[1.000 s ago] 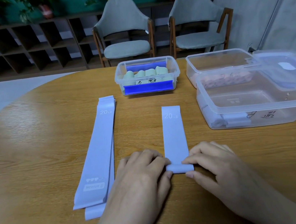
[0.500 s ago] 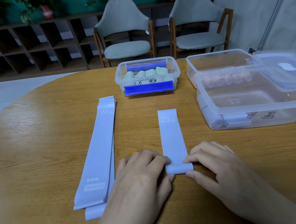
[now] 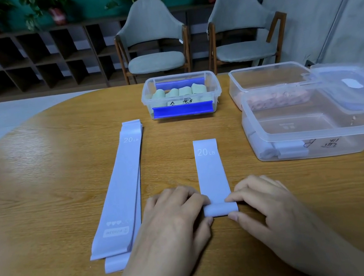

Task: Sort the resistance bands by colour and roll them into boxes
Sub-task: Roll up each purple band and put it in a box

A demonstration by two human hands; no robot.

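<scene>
Two hands pinch the rolled near end of the purple band (image 3: 211,173) at lower centre: left hand (image 3: 177,217) and right hand (image 3: 263,203) each curl thumb and fingers round one end of the roll. We judge even pressure on both ends keeps it tight and straight toward the clear box (image 3: 316,143) at right. Versus the earlier frame, the roll is fatter and the flat tail shorter, its far end nearer us.
</scene>
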